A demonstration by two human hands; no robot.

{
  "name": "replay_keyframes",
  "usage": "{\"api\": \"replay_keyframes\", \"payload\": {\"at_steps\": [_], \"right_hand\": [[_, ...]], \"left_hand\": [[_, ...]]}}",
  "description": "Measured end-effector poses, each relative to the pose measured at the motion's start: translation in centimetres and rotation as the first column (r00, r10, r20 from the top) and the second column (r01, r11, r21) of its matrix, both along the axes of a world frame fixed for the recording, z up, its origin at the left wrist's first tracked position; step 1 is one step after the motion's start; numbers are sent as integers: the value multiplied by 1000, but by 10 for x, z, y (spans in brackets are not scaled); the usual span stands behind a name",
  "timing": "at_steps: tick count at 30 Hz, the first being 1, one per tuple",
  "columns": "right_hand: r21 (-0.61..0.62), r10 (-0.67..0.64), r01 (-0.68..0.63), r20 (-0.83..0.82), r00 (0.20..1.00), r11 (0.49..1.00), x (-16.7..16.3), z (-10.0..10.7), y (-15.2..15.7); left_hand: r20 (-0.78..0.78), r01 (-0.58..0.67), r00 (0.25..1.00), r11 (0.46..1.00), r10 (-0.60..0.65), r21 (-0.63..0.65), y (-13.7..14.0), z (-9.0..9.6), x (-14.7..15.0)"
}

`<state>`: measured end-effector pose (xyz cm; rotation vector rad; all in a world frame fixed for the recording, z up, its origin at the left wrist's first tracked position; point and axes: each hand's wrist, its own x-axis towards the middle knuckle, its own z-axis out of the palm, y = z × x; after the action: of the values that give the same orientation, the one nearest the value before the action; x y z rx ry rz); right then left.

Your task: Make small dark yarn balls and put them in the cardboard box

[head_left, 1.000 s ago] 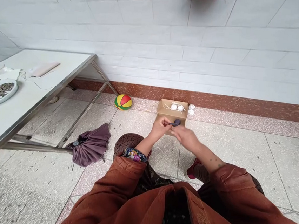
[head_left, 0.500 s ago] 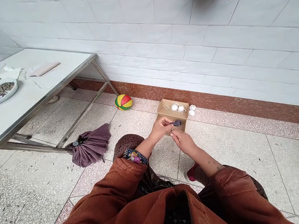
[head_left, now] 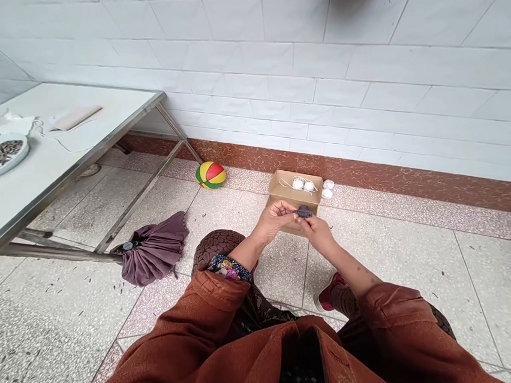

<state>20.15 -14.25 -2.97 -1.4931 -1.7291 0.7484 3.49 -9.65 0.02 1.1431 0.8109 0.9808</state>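
Between my hands is a small dark purple bundle that looks like yarn; its exact kind is too small to make out. My left hand is closed, pinching the bundle's left end with thumb and fingers. From the right, my right hand pinches its lower right edge, and the two hands nearly touch. Just below and beyond them an open cardboard box sits on the floor, its front part covered by my hands. White yarn balls with loose strands lie at its back.
More white balls rest beside the box near the wall. A colourful ball and a folded purple umbrella lie on the floor to the left. The metal-edged table there holds a plate of dark seeds or husks.
My right hand has shifted slightly up and right, from beside my left fingertips to the dark bundle's right edge. My left hand has stayed nearly in place.
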Motion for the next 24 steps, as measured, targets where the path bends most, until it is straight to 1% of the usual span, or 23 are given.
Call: {"api": "replay_keyframes", "payload": {"at_steps": [2, 3, 4, 6, 8, 10, 12, 14, 16, 19, 22, 24], "right_hand": [[38, 126, -132, 136, 983, 991, -7, 0, -12], [62, 171, -187, 204, 964, 980, -9, 3, -16], [85, 194, -222, 261, 946, 971, -8, 8, -19], [126, 184, -232, 314, 932, 964, -3, 20, -18], [150, 144, -191, 277, 950, 970, 5, 32, -11], [142, 91, -119, 187, 978, 983, 15, 38, 0], [117, 33, -42, 80, 996, 992, 22, 36, 10], [72, 3, -2, -11, 1000, 997, 23, 29, 15], [17, 11, -10, -61, 998, 1000, 18, 19, 14], [-46, 88, -89, -29, 996, 995, 5, 6, 6], [-15, 215, -214, 70, 974, 977, -6, 5, -5], [34, 254, -260, 125, 959, 965, -8, 11, -10]], "left_hand": [[-20, -83, 996, 996, 83, 17, 4, -3, 1], [-39, -95, 995, 995, 96, 24, 5, -5, 1], [-60, -91, 994, 995, 93, 29, 6, -7, 1], [-103, -44, 994, 998, 48, 33, 5, -9, 1], [-137, 25, 990, 999, -19, 45, 2, -10, 1], [-150, 115, 983, 992, -107, 50, -2, -9, 1], [-123, 199, 973, 980, -194, 29, -6, -6, 1], [-55, 230, 972, 973, -230, -4, -7, -3, 1], [22, 197, 980, 980, -196, -26, -7, -1, 1], [74, 79, 994, 996, -77, -35, -4, 0, 1], [59, -60, 996, 998, 61, -19, 0, 0, 0], [28, -109, 994, 994, 109, -3, 2, -2, -1]]}}
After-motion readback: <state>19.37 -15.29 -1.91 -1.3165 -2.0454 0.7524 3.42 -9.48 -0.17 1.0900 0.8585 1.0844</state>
